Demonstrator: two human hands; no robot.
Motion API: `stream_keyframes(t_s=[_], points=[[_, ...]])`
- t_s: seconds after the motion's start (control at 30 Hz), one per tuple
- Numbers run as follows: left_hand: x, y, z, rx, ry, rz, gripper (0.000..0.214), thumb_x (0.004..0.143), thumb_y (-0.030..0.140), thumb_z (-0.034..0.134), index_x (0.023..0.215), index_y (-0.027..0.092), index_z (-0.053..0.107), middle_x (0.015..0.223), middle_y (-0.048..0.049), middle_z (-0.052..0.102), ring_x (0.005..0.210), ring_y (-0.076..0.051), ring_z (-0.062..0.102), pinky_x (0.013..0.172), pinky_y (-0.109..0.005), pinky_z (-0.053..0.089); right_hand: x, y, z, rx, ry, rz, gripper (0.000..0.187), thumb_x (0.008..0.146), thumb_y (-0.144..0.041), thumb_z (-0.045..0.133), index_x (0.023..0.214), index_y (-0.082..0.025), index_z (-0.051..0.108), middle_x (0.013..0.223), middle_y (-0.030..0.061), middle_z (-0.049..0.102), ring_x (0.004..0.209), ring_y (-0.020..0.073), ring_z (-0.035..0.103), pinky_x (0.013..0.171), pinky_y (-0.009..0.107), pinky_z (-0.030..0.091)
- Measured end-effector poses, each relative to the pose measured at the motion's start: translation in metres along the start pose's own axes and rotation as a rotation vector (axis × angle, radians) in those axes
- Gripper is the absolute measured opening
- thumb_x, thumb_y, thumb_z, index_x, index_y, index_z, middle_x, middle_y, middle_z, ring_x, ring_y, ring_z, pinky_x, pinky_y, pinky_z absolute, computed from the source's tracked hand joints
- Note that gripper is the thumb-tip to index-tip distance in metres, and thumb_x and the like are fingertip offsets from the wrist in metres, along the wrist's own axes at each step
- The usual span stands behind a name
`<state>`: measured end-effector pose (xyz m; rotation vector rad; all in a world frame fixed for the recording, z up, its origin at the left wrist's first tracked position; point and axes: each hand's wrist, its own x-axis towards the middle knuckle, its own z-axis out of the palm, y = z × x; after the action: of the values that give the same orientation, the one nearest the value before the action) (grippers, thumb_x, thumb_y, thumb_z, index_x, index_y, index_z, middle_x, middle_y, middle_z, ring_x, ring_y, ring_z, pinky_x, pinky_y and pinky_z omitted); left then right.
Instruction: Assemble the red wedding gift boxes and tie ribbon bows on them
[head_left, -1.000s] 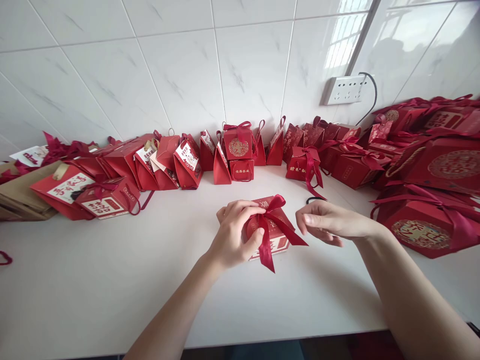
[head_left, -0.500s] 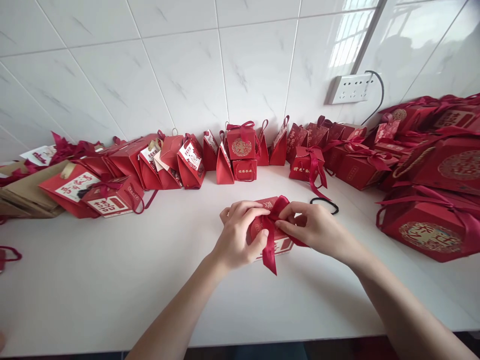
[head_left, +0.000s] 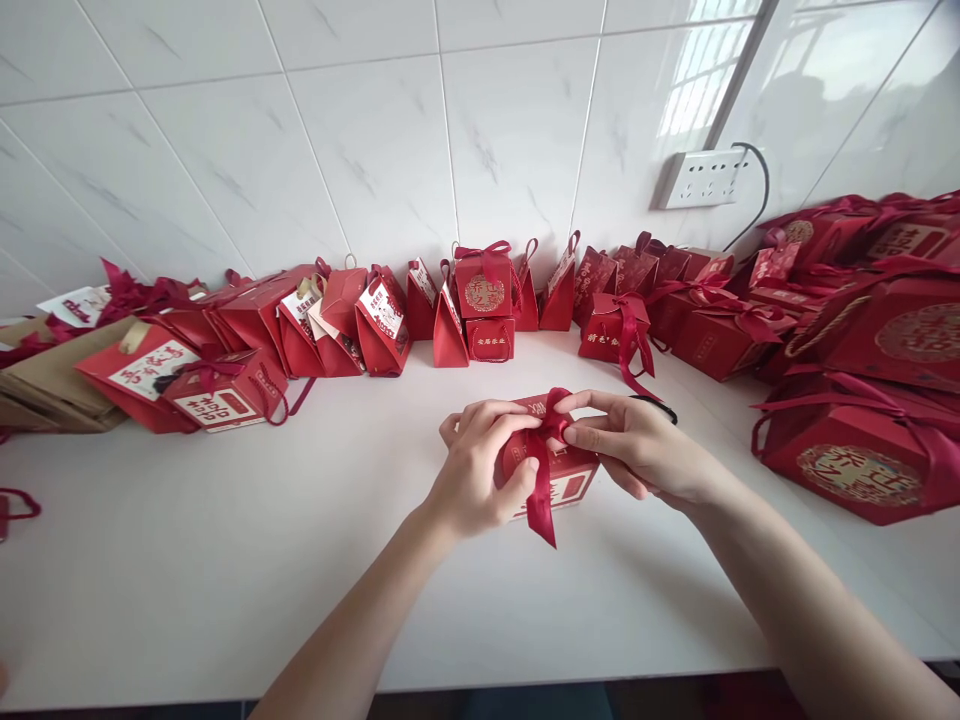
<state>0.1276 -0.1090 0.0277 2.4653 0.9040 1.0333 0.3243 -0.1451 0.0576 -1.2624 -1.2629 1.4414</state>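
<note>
In front of me a small red gift box (head_left: 577,462) with a white printed panel sits on the white table. Dark-red satin ribbon (head_left: 541,505) is gathered in a bow at its top, one tail hanging down the front. My left hand (head_left: 484,460) wraps over the box's left side, fingertips pressed by the knot and thumb near the hanging tail. At the right of the knot, my right hand (head_left: 637,440) pinches the ribbon loop between thumb and index finger. Its other fingers are curled below. The far side of the box is hidden.
Several red gift boxes and bags (head_left: 382,325) line the tiled wall. Larger red boxes (head_left: 862,465) are stacked at right. Behind my right hand lies a black cord loop (head_left: 660,408). A white power socket (head_left: 701,178) is on the wall.
My right hand has shifted its grip on the bow and its lower fingers have come out to the right. The ribbon part at the box's right front no longer shows. My left hand stays put.
</note>
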Motion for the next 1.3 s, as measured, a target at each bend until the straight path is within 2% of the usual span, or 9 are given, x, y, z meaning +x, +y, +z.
stream_keyframes(t_s=[0.3,0.43,0.63,0.77,0.9,0.97,1.03,1.13,1.3], points=[[0.0,-0.001,-0.001,0.006,-0.014,0.002,0.028,0.083,0.032,0.045,0.108,0.025,0.056,0.116,-0.0046,0.06,0.114,-0.025,0.049,0.095,-0.043,0.03,-0.003,-0.005,-0.007,0.045,-0.149,0.048,0.027,0.081,-0.038,0.058,0.095,-0.017,0.049,0.068,0.0051,0.072,0.028,0.0054,0.047,0.028,0.015,0.022],[0.001,-0.001,-0.002,-0.001,-0.016,0.004,0.029,0.083,0.031,0.045,0.108,0.024,0.056,0.115,-0.0049,0.06,0.114,-0.025,0.049,0.095,-0.043,0.029,-0.006,-0.006,-0.013,-0.03,-0.339,0.064,0.019,0.083,-0.033,0.056,0.089,-0.017,0.047,0.071,0.006,0.073,0.031,0.0073,0.053,0.03,0.014,0.027],[0.001,0.0,-0.002,-0.002,-0.008,0.005,0.028,0.083,0.031,0.045,0.107,0.024,0.057,0.114,-0.0046,0.06,0.113,-0.025,0.05,0.094,-0.043,0.029,-0.008,-0.004,-0.024,-0.201,-0.592,0.133,0.014,0.085,-0.026,0.053,0.087,-0.013,0.059,0.093,0.0103,0.073,0.043,0.0078,0.063,0.033,0.012,0.033],[0.001,0.0,-0.003,0.003,-0.011,-0.001,0.027,0.083,0.03,0.045,0.107,0.025,0.057,0.114,-0.0047,0.06,0.113,-0.024,0.051,0.094,-0.043,0.029,-0.009,-0.005,-0.027,-0.299,-0.657,0.182,0.017,0.083,-0.02,0.051,0.088,-0.013,0.065,0.096,0.0094,0.073,0.05,0.0077,0.067,0.034,0.01,0.032],[0.001,-0.001,-0.003,0.007,-0.012,0.002,0.027,0.083,0.029,0.045,0.107,0.025,0.056,0.115,-0.0047,0.06,0.113,-0.024,0.051,0.094,-0.043,0.028,-0.009,-0.006,-0.032,-0.368,-0.714,0.22,0.021,0.082,-0.031,0.059,0.088,-0.012,0.067,0.091,0.0098,0.074,0.05,0.0078,0.066,0.034,0.01,0.03],[0.001,-0.002,-0.004,0.008,-0.013,0.005,0.027,0.083,0.028,0.045,0.107,0.025,0.056,0.115,-0.0049,0.06,0.113,-0.024,0.051,0.095,-0.043,0.028,-0.01,-0.007,-0.034,-0.331,-0.667,0.228,0.03,0.079,-0.042,0.064,0.077,-0.012,0.063,0.072,0.0058,0.073,0.042,0.0072,0.062,0.033,0.011,0.03],[0.001,-0.003,-0.003,0.012,-0.015,0.006,0.027,0.083,0.028,0.044,0.107,0.025,0.056,0.115,-0.0051,0.06,0.113,-0.025,0.051,0.095,-0.043,0.028,-0.01,-0.007,-0.036,-0.272,-0.502,0.204,0.041,0.074,-0.053,0.066,0.065,-0.014,0.055,0.051,-0.0001,0.064,0.033,0.0069,0.054,0.031,0.013,0.031],[0.002,-0.003,-0.003,0.018,-0.013,0.017,0.027,0.083,0.029,0.044,0.107,0.024,0.056,0.115,-0.0053,0.06,0.113,-0.025,0.051,0.094,-0.043,0.03,-0.01,-0.008,-0.036,-0.284,-0.274,0.158,0.047,0.07,-0.06,0.066,0.066,-0.014,0.056,0.047,-0.0003,0.061,0.03,0.0077,0.05,0.03,0.016,0.033],[0.002,-0.002,-0.003,0.01,-0.012,0.005,0.027,0.083,0.03,0.044,0.107,0.025,0.056,0.116,-0.005,0.06,0.114,-0.025,0.05,0.095,-0.043,0.029,-0.01,-0.008,-0.029,-0.437,-0.298,0.169,0.041,0.071,-0.054,0.069,0.067,-0.014,0.062,0.053,0.0022,0.064,0.037,0.0089,0.053,0.037,0.019,0.038]])
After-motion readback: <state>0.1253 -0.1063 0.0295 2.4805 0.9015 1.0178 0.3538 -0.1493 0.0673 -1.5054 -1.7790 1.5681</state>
